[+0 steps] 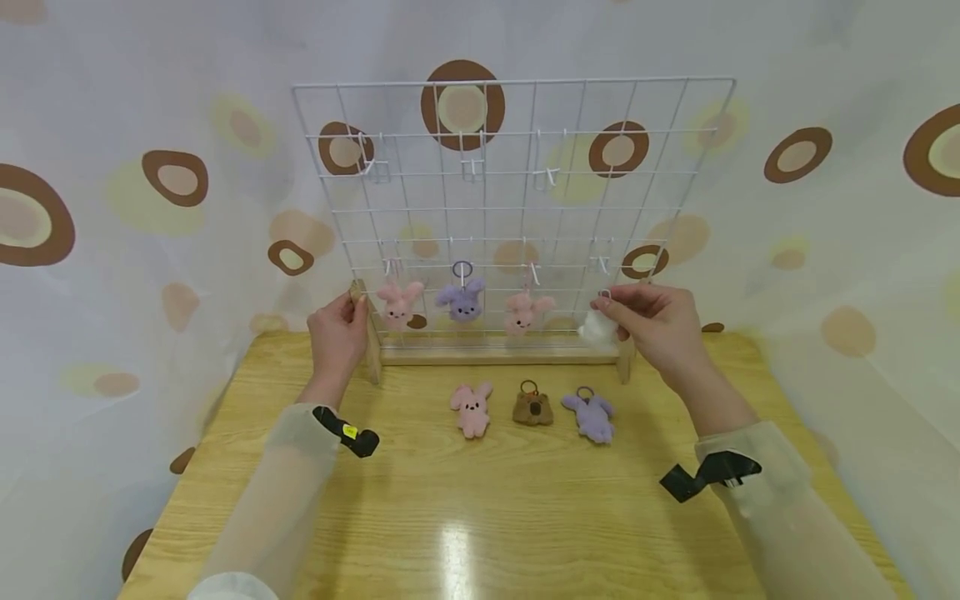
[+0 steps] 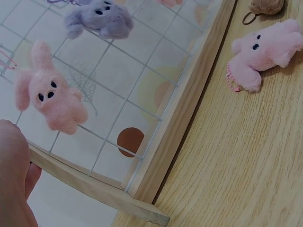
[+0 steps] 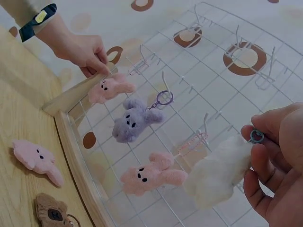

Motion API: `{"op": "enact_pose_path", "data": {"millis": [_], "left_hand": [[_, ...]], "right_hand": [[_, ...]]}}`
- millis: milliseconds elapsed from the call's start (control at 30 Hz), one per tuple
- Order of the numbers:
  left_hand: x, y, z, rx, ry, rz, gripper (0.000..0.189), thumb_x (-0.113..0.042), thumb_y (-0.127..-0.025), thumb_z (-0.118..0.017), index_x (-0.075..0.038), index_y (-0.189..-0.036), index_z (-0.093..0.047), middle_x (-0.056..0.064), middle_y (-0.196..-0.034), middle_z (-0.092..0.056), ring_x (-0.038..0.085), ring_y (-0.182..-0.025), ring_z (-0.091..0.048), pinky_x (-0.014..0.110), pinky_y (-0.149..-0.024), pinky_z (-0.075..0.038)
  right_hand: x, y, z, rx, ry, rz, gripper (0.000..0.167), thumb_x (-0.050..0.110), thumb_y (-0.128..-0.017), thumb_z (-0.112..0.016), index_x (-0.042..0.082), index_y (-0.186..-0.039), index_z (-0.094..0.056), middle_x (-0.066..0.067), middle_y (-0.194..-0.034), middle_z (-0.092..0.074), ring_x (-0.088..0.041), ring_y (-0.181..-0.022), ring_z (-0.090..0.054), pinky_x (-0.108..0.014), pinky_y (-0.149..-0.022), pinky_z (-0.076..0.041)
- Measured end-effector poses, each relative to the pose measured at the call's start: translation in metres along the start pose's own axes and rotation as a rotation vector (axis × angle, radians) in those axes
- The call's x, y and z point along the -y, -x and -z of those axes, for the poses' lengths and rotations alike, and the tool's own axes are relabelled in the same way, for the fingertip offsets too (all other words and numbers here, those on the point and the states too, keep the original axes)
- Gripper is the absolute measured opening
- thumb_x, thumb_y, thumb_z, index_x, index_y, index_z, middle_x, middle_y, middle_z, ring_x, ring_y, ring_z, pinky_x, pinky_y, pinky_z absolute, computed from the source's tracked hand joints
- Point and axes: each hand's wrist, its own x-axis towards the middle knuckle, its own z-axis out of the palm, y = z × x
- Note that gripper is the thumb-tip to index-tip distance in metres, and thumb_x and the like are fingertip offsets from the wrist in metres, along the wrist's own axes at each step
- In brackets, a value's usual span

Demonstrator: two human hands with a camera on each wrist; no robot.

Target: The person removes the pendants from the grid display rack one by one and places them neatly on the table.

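Observation:
My right hand (image 1: 660,329) pinches the small metal ring (image 3: 256,136) of a white plush keychain (image 3: 218,172), just below the lower right hook (image 1: 603,265) of a white wire grid (image 1: 510,208). With thumb and fingers, my left hand (image 1: 337,333) grips the top of the wooden side post (image 1: 372,354) at the grid's left. On the lower hooks hang a pink bunny plush (image 1: 398,304), a purple one (image 1: 461,302) with a ring, and another pink one (image 1: 523,313). The white plush's face is hidden from view.
On the wooden table (image 1: 480,500) in front of the stand lie a pink bunny plush (image 1: 473,412), a brown bear-like plush (image 1: 533,409) and a purple plush (image 1: 591,417). Bare hooks (image 1: 471,169) sit on the grid's upper part. A patterned cloth (image 1: 187,333) hangs behind.

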Motion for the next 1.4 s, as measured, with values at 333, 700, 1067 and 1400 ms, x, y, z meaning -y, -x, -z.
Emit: {"op": "enact_pose_path", "data": {"millis": [333,700,1067,1400], "left_hand": [[0.003,-0.001,0.0,0.006,-0.015,-0.007,0.028,-0.019,-0.108,-0.065,0.004,-0.1,-0.078,0.016,-0.086,-0.078,0.023,-0.073,-0.074,0.034,-0.063,-0.054],[0.005,-0.002,-0.002,-0.013,-0.015,-0.054,0.027,-0.017,-0.107,-0.066,0.004,-0.094,-0.078,0.016,-0.083,-0.078,0.027,-0.075,-0.076,0.036,-0.063,-0.056],[0.003,-0.004,0.002,-0.005,0.0,-0.057,0.025,-0.017,-0.107,-0.066,0.004,-0.1,-0.078,0.018,-0.089,-0.079,0.028,-0.08,-0.078,0.044,-0.069,-0.061],[0.003,-0.005,0.002,0.007,-0.002,-0.04,0.027,-0.016,-0.107,-0.065,0.005,-0.095,-0.077,0.017,-0.084,-0.078,0.028,-0.074,-0.076,0.043,-0.066,-0.058]], "right_hand": [[0.007,0.001,-0.006,0.055,-0.063,0.023,0.017,0.007,-0.098,-0.078,-0.009,-0.104,-0.076,-0.004,-0.097,-0.081,-0.014,-0.066,-0.065,-0.022,-0.056,-0.055],[0.019,0.001,-0.022,0.132,-0.027,0.066,0.015,0.003,-0.099,-0.075,-0.01,-0.104,-0.076,-0.006,-0.097,-0.08,-0.016,-0.062,-0.064,-0.024,-0.056,-0.055],[0.025,0.002,-0.042,0.211,-0.031,0.054,0.012,0.004,-0.1,-0.073,-0.008,-0.103,-0.077,-0.01,-0.102,-0.08,-0.019,-0.061,-0.063,-0.028,-0.057,-0.055],[0.024,0.006,-0.061,0.266,-0.001,0.017,0.018,0.011,-0.1,-0.076,-0.004,-0.109,-0.079,-0.011,-0.106,-0.079,-0.016,-0.059,-0.061,-0.03,-0.055,-0.055]]}}
